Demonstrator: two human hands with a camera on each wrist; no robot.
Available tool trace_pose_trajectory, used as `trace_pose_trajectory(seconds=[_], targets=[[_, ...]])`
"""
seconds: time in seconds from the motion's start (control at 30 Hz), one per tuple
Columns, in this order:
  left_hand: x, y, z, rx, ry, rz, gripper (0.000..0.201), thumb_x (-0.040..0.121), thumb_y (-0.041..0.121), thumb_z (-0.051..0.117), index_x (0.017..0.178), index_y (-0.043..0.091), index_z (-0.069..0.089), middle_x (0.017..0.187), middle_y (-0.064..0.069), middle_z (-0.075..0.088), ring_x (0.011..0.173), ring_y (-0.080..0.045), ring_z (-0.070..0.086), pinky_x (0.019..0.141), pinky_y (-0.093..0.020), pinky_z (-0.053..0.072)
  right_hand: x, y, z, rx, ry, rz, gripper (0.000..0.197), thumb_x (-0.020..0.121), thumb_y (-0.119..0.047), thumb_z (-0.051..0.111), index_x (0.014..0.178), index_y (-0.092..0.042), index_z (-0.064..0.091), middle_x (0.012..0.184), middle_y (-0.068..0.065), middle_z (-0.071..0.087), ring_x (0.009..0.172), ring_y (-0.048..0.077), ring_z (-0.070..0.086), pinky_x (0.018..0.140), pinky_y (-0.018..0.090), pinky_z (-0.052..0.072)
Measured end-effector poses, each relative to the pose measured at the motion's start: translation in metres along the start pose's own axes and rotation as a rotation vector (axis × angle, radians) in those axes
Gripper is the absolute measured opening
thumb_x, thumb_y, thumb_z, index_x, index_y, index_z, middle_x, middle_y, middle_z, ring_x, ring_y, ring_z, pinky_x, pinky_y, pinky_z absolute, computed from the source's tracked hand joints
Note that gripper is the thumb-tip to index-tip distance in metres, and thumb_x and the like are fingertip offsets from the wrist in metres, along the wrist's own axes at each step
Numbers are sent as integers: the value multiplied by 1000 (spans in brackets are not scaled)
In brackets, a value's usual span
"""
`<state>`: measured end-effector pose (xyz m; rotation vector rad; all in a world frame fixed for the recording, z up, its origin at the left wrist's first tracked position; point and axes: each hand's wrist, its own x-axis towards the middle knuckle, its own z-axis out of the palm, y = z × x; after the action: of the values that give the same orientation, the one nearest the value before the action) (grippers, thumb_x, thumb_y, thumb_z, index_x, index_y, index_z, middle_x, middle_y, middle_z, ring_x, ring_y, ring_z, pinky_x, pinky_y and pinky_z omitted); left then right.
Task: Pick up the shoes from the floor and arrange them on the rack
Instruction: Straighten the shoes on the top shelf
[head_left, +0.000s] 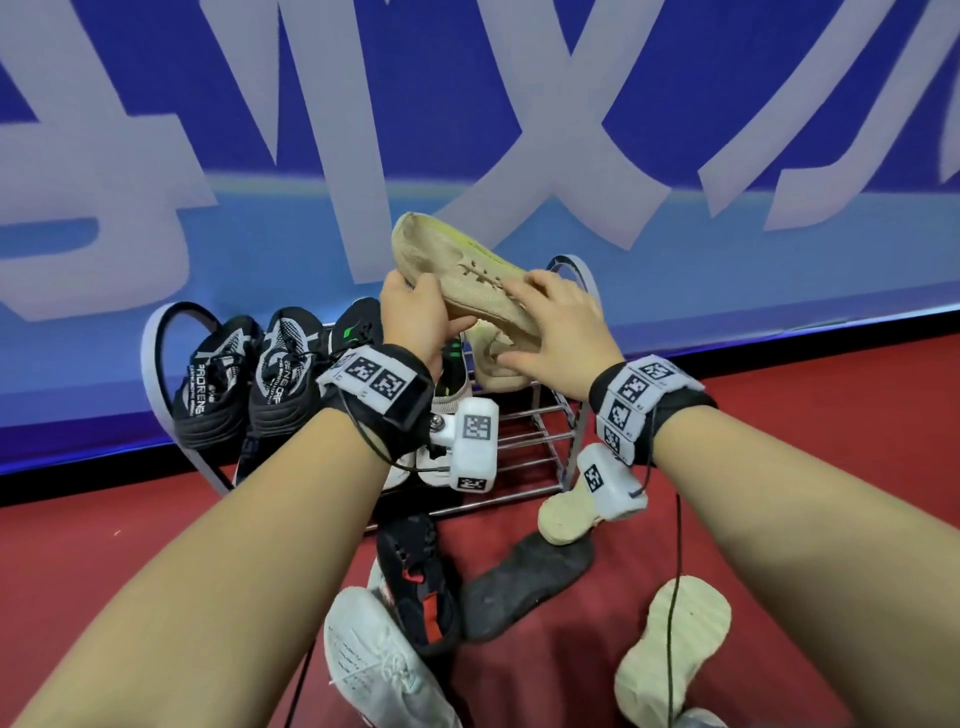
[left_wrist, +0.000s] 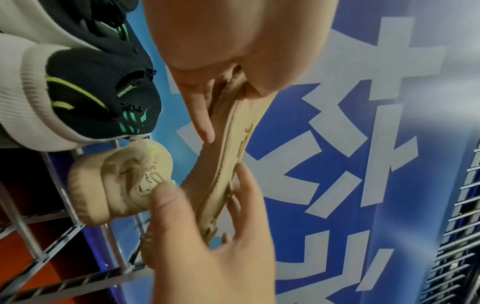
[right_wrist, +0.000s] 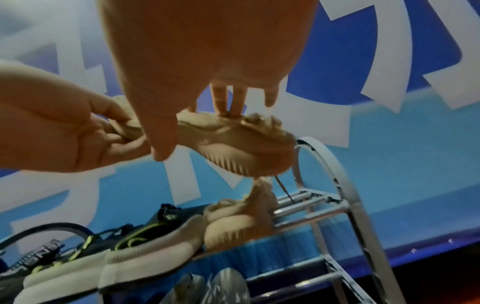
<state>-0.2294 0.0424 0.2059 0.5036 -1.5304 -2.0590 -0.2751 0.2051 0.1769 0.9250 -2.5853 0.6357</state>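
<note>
Both hands hold a beige knit shoe (head_left: 467, 270) in the air above the right end of the metal rack (head_left: 540, 447). My left hand (head_left: 415, 317) grips one end of it with curled fingers. My right hand (head_left: 545, 327) holds the laced middle between thumb and fingers, which shows from below in the right wrist view (right_wrist: 194, 133). Directly under the held shoe, a matching beige shoe (head_left: 498, 364) sits on the top shelf. To its left on that shelf are a black shoe with green marks (head_left: 358, 322) and two black shoes (head_left: 223, 384).
On the red floor in front of the rack lie a white sneaker (head_left: 379, 665), a black and red shoe (head_left: 415, 577), a dark insole (head_left: 524, 587) and a pale sole-up shoe (head_left: 675, 639). White shoes (right_wrist: 221, 288) stand on the lower shelf. A blue banner wall backs the rack.
</note>
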Motion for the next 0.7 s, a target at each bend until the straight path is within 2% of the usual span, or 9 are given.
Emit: trace_pose_trajectory(seconds=[0.07, 0.13, 0.2, 0.27, 0.37, 0.43, 0.53, 0.6, 0.7], targets=[[5, 1, -1, -23, 44, -14, 22, 91, 10, 38, 109, 9, 52, 115, -20, 63, 95, -35, 70, 52, -29, 57, -5, 9, 7, -78, -4, 69, 95, 70, -50, 75, 150, -40, 25, 159, 8, 18, 147, 30, 17, 117, 48, 18], [11, 1, -2, -52, 66, -44, 24, 92, 11, 38, 112, 8, 52, 112, -17, 63, 87, -30, 70, 51, -28, 56, -6, 20, 12, -21, -30, 143, 100, 72, -46, 76, 152, -45, 16, 161, 9, 11, 149, 30, 13, 117, 49, 20], [16, -2, -2, -46, 54, -63, 27, 93, 12, 40, 117, 6, 52, 106, -16, 62, 71, -23, 67, 53, -28, 57, -6, 29, 13, 104, -88, 154, 96, 75, -44, 75, 151, -47, 16, 154, 6, 24, 140, 30, 30, 112, 48, 34], [19, -6, 0, -15, 14, -61, 33, 97, 19, 45, 126, 3, 48, 105, -17, 63, 65, -23, 67, 57, -29, 58, -5, 36, 13, 214, -112, 166, 91, 76, -45, 75, 150, -48, 22, 138, 2, 37, 123, 26, 46, 102, 42, 44], [20, -18, 6, 53, -57, -82, 41, 97, 20, 49, 133, 4, 42, 105, -16, 65, 75, -24, 67, 64, -30, 56, -6, 42, 18, 327, -107, 240, 80, 77, -51, 72, 147, -44, 34, 128, 1, 51, 114, 20, 53, 98, 39, 45], [22, -29, 10, 225, -71, -47, 46, 89, 14, 56, 134, 7, 46, 109, -12, 64, 84, -21, 63, 71, -31, 52, -4, 46, 20, 421, -68, 345, 66, 77, -54, 69, 138, -40, 48, 123, -1, 63, 113, 19, 56, 95, 39, 47], [19, -46, 14, 608, -182, 68, 43, 84, 12, 64, 126, 10, 58, 117, -4, 63, 105, -18, 61, 93, -33, 49, -1, 55, 23, 487, -54, 509, 42, 78, -57, 66, 112, -33, 60, 98, -7, 68, 96, 18, 63, 75, 32, 48], [15, -59, 16, 811, -314, 114, 46, 79, 19, 67, 124, 13, 61, 121, -2, 63, 110, -20, 60, 99, -35, 48, 1, 59, 22, 480, -48, 559, 31, 82, -58, 62, 98, -31, 61, 83, -6, 67, 84, 19, 63, 66, 30, 44], [14, -74, 17, 1093, -471, 184, 60, 72, 39, 70, 128, 22, 58, 129, -1, 61, 117, -22, 58, 101, -41, 47, 7, 62, 23, 427, -33, 589, 38, 85, -59, 58, 95, -23, 65, 84, 0, 68, 85, 23, 61, 72, 32, 44]])
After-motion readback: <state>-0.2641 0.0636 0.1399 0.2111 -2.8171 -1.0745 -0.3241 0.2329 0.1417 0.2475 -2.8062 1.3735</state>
